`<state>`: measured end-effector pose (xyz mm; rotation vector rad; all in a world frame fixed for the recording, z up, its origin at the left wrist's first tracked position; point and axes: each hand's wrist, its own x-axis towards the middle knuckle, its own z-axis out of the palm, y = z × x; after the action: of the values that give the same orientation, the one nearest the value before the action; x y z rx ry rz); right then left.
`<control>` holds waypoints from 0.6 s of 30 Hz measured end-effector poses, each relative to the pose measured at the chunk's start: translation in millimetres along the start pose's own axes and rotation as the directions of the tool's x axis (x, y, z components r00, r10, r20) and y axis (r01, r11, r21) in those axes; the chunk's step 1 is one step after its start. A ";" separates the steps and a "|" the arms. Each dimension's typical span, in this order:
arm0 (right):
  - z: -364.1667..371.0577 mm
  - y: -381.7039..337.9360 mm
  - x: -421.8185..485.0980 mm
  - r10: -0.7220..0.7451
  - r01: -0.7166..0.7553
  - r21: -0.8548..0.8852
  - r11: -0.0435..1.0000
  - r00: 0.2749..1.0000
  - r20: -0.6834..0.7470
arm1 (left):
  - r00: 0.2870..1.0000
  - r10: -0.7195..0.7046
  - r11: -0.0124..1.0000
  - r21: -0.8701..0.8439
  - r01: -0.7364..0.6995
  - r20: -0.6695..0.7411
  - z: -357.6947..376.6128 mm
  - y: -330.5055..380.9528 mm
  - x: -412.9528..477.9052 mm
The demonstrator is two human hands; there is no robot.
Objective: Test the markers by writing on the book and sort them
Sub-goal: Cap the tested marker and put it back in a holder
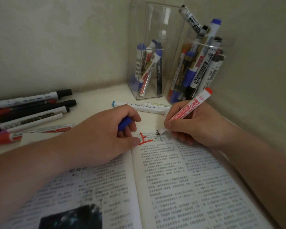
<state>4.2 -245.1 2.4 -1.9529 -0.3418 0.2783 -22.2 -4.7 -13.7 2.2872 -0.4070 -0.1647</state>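
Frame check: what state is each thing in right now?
Book: open, flat, red character written near top.
Red marker: uncapped, tip on page, gripped by right hand.
Blue piece: held in left hand; possibly a cap.
Square holder: upright, few markers inside.
Round cup: upright, crammed with markers.
Loose markers: lying flat, left of book.

A pale cream tabletop (92, 103) sits in a corner of the room. Behind the tabletop rises a plain beige wall (56, 38), faintly mottled. To the tabletop's right a second wall (262, 47) of the same tone meets the first. The light is dim and even, with soft shadow along the tabletop's back edge.
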 end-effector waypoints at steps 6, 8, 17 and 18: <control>0.2 -5.8 -0.8 0.011 -0.006 -0.145 0.989 0.999 0.040 | 1.000 0.026 1.000 0.012 -0.026 -0.006 -0.2 -3.1 -0.4; -0.2 -4.1 3.4 0.006 -0.012 -0.198 0.980 0.999 -0.035 | 0.999 0.034 0.999 0.014 -0.034 -0.007 -0.8 -5.0 -0.4; -3.1 3.6 2.5 0.005 -0.003 0.040 0.999 0.999 -0.044 | 0.994 0.058 0.991 -0.118 -0.069 -0.093 1.8 -3.3 -3.4; -2.7 4.0 2.7 -0.021 0.023 0.060 0.998 0.999 -0.039 | 0.991 0.080 0.985 -0.142 -0.095 -0.109 2.0 -1.1 -5.2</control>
<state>8.1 -247.9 -0.4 -1.8918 -0.3265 0.2343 -27.4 -3.6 -15.9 2.1189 -0.4270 -0.0314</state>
